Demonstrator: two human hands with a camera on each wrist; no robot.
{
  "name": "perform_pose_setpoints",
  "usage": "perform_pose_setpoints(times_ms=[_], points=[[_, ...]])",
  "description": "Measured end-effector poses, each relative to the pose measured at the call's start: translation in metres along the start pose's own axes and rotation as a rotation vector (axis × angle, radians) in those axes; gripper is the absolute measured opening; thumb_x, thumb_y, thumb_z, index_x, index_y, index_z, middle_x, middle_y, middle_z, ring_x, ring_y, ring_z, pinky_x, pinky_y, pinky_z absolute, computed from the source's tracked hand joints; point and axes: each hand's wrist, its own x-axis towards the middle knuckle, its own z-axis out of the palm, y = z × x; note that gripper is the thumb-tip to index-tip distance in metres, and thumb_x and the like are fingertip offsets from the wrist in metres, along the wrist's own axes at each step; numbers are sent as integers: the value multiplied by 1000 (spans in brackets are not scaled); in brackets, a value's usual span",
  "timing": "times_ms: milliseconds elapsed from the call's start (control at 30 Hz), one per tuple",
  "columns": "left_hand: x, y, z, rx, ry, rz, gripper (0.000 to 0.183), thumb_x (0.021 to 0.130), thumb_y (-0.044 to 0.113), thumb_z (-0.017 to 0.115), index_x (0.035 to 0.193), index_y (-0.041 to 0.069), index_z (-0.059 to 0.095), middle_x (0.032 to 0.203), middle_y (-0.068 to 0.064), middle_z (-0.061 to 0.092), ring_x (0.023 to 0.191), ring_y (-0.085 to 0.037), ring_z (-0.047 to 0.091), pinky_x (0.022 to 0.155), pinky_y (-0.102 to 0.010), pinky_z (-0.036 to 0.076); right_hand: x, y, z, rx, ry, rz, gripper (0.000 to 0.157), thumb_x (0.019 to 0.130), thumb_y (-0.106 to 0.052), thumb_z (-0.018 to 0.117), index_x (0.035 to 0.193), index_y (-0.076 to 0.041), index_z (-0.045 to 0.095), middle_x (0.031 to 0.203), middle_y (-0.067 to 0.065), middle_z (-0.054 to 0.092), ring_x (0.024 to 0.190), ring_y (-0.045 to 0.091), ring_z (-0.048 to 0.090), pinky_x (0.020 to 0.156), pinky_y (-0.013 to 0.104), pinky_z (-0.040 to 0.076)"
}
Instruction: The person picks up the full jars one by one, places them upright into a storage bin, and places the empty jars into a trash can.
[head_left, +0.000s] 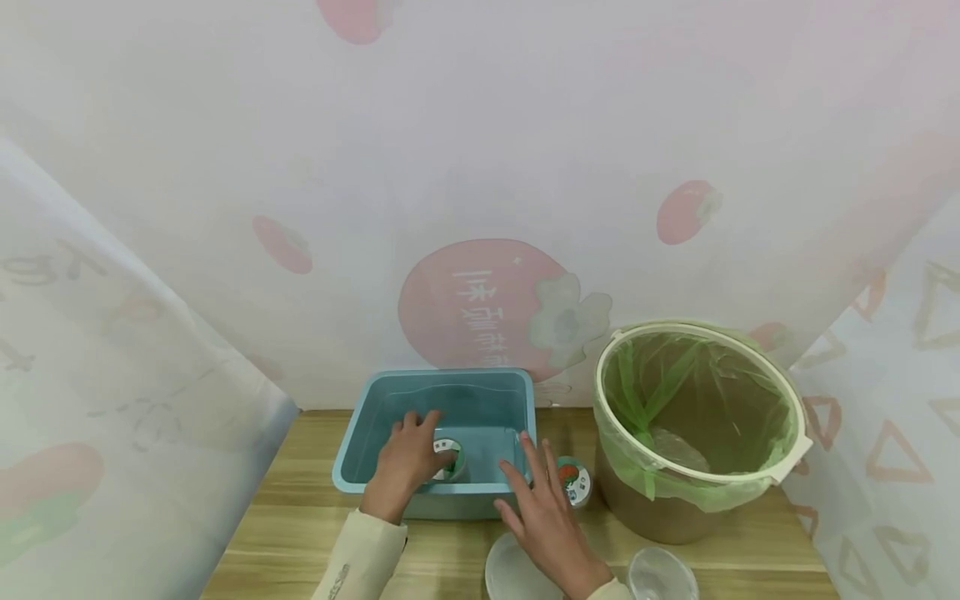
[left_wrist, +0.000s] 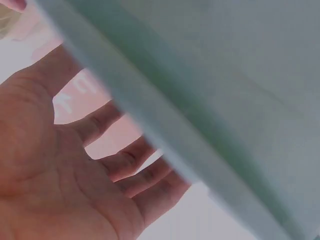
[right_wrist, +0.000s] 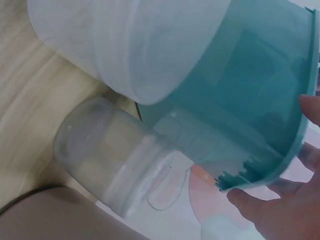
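A teal plastic tub [head_left: 433, 504] stands against the back wall, also in the right wrist view. Inside it is a round container with a printed white lid [head_left: 444, 450]. My left hand [head_left: 405, 462] reaches over the tub's front rim, fingers spread, thumb close to that container; its palm looks bare in the left wrist view. At the tub's front right corner hovers my right hand [head_left: 543, 521], fingers apart and near the rim, holding nothing. A clear jar [right_wrist: 110, 150] with a printed lid [head_left: 574, 482] stands just right of the tub.
A large brown bin [head_left: 637, 508] lined with a green bag [head_left: 720, 496] stands on the right. A whitish translucent container [head_left: 510, 571] and a clear plastic cup [head_left: 662, 575] are at the front of the wooden table [head_left: 292, 517]. Printed curtains [head_left: 187, 125] surround the table.
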Motion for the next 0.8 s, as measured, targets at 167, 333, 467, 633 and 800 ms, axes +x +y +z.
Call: perform_pose_setpoints(times_ms=[167, 333, 467, 633, 800], points=[[-14, 6, -10, 47, 56, 46, 70, 92, 34, 89, 152, 12, 60, 142, -25, 59, 124, -46, 61, 80, -61, 60, 1, -2, -12, -40, 37, -4, 52, 99, -31, 83, 145, -13, 68, 173, 21, 37, 157, 57, 34, 112, 69, 50], [-31, 11, -16, 127, 155, 128, 68, 90, 37, 91, 148, 15, 64, 139, -21, 63, 120, -45, 65, 74, -55, 61, 0, -7, -24, -102, 77, -40, 52, 97, -34, 85, 143, -16, 70, 170, 18, 43, 154, 54, 41, 107, 67, 54], [-45, 14, -19, 177, 244, 213, 69, 85, 39, 95, 144, 17, 68, 136, -18, 67, 119, -44, 67, 76, -55, 61, 0, -15, -40, -129, 122, -76, 50, 96, -35, 86, 140, -18, 72, 166, 17, 49, 153, 52, 45, 103, 66, 57], [-65, 20, -21, 209, 325, 312, 70, 81, 43, 97, 142, 20, 70, 136, -15, 68, 124, -41, 66, 81, -56, 62, 2, -27, -70, -159, 169, -99, 48, 94, -33, 88, 138, -20, 73, 164, 14, 52, 153, 47, 45, 96, 58, 63], [-83, 28, -21, 214, 317, 360, 71, 81, 44, 97, 143, 24, 69, 140, -10, 66, 129, -36, 63, 86, -53, 61, 4, -35, -101, -154, 203, -94, 49, 94, -31, 88, 139, -19, 72, 165, 11, 52, 156, 43, 42, 95, 48, 64]])
